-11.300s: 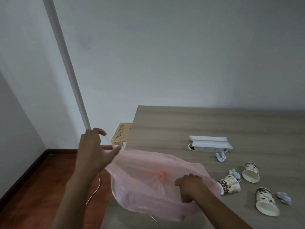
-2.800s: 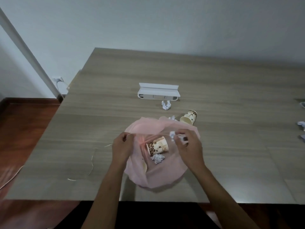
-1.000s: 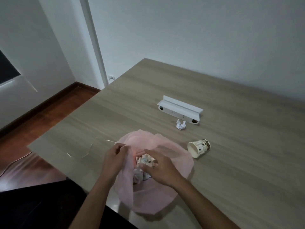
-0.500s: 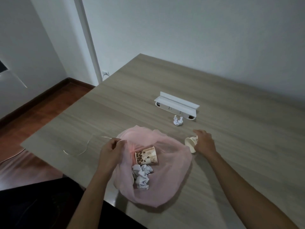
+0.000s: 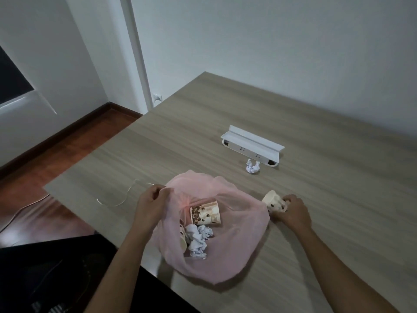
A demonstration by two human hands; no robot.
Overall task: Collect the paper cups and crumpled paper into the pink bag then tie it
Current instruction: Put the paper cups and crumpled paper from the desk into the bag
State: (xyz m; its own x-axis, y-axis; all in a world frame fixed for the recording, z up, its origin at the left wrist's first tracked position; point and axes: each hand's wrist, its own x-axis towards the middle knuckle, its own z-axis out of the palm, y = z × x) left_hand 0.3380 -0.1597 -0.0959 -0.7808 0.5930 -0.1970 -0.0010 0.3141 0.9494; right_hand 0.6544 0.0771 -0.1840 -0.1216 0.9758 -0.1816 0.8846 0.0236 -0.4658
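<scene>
- One view only, the head camera, looking down at a wooden table [image 5: 316, 199] with the pink bag [image 5: 237, 251] lying at its near edge, mouth gaping upward.
- Left hand [image 5: 151, 207] pinches the bag's rim at the near-left side, fingers curled round the thin plastic; lifting the rim there looks meant to keep the mouth wide so things drop in without a second hand.
- Right hand [image 5: 292, 212] grips a paper cup [image 5: 273, 201] that lies on its side on the table, just beside the bag's right edge, open end toward the bag; fingers wrap the cup's base end.
- Inside the bag lies another paper cup, the spotted cup [image 5: 205, 213], on its side, with a clump of crumpled paper [image 5: 198, 241] below it; part of a further cup seems to show at the bag's left wall, too hidden to be sure.
- Well apart from the bag, one loose paper ball [image 5: 252, 166] rests on the table, touching or just beside a white power strip [image 5: 251, 145], so it is not yet collected.
- Thin wire [image 5: 117, 197] curls on the table left of the bag, near the left hand.
- Judging by this, the collecting is well along: the gripped cup goes in next, then the paper ball, and the tying is not yet begun.
- Since the bag is flimsy and overhangs the table edge slightly, its contents could shift it.
</scene>
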